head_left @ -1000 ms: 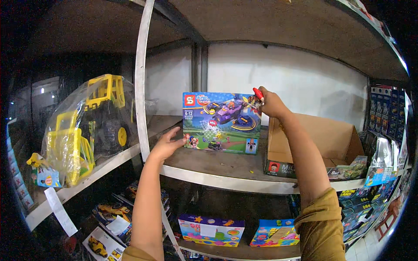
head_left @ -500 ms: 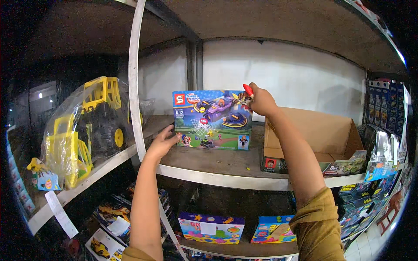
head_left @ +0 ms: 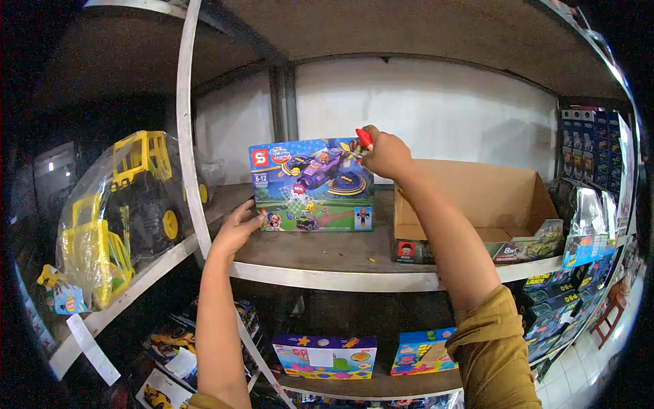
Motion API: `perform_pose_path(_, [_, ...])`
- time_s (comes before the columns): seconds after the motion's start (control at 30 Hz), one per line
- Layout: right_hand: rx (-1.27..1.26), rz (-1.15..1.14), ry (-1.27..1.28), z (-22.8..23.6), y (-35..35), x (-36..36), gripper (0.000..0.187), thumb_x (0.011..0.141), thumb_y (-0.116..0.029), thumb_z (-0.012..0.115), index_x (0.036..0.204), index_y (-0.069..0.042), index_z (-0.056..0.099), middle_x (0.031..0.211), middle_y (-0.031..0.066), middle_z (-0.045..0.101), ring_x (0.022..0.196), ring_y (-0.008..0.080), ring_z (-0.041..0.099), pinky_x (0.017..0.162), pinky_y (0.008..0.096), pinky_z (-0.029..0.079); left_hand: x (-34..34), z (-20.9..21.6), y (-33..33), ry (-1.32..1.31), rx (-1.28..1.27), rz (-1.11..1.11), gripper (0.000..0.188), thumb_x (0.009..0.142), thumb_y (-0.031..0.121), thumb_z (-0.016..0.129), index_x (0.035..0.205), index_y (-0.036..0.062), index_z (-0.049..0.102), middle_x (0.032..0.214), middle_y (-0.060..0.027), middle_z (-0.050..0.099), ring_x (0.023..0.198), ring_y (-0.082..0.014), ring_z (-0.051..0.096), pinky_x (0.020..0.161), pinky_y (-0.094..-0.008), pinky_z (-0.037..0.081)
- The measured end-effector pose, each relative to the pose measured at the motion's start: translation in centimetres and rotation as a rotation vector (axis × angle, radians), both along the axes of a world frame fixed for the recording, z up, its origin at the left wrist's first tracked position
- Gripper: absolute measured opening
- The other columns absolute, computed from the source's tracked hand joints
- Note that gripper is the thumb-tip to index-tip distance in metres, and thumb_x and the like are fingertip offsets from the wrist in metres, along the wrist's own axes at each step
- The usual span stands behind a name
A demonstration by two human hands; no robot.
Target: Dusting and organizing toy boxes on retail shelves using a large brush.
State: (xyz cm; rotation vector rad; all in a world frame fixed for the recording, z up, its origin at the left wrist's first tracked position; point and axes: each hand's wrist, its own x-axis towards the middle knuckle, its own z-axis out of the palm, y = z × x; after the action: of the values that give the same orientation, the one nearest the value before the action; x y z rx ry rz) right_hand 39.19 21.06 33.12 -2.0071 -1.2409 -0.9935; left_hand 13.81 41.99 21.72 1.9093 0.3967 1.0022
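Observation:
A blue and green toy box [head_left: 313, 187], printed with a purple flying vehicle and small figures, stands upright on the middle shelf. My left hand [head_left: 237, 228] is at its lower left edge, thumb at the front corner and fingers at the side. Up at the top right corner, my right hand [head_left: 388, 155] grips the box from above. A red pointed thing [head_left: 364, 138], like a marker or its cap, sticks out from the same hand; the rest of it is hidden.
An open cardboard display box [head_left: 477, 198] sits on the shelf at right. A bagged yellow toy truck [head_left: 146, 160] stands left of the white shelf post [head_left: 185, 123]. Colourful toy boxes [head_left: 323, 356] lie on the shelf below. Small scraps [head_left: 372, 259] lie near the shelf edge [head_left: 334, 278].
The view has shifted a little, so the shelf and box appear further left. The box's top leans slightly more to the left; both hands keep their places on it.

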Motion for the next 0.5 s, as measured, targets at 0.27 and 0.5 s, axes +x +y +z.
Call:
perform_pose_path(0.27, [-0.156,-0.038,-0.004,-0.2,-3.7,-3.5,0.054,0.071,-0.028,0.071,0.119,-0.012,0.05,0.094,0.0176,0.065,0.091,0.0356,0.061,0.075,0.0443,0.049,0.5,0.0,0.5,0.046,0.066,0.057,0.072,0.079,0.033,0.069,0.137,0.0047,0.038,0.135,-0.0253,0.041,0.123,-0.0309,0.042,0.094,-0.039,0.038])
perform_pose_path(0.5, [-0.375,-0.042,-0.056,-5.6,-9.8,-8.7,0.05,0.076,-0.027,0.066,0.121,-0.012,0.048,0.088,0.0187,0.064,0.085,0.0381,0.062,0.072,0.0473,0.049,0.0,-0.5,1.7,0.049,0.013,0.015,0.071,0.078,0.037,0.069,0.139,0.0151,0.039,0.136,-0.0178,0.043,0.116,-0.0257,0.047,0.086,-0.0381,0.04])
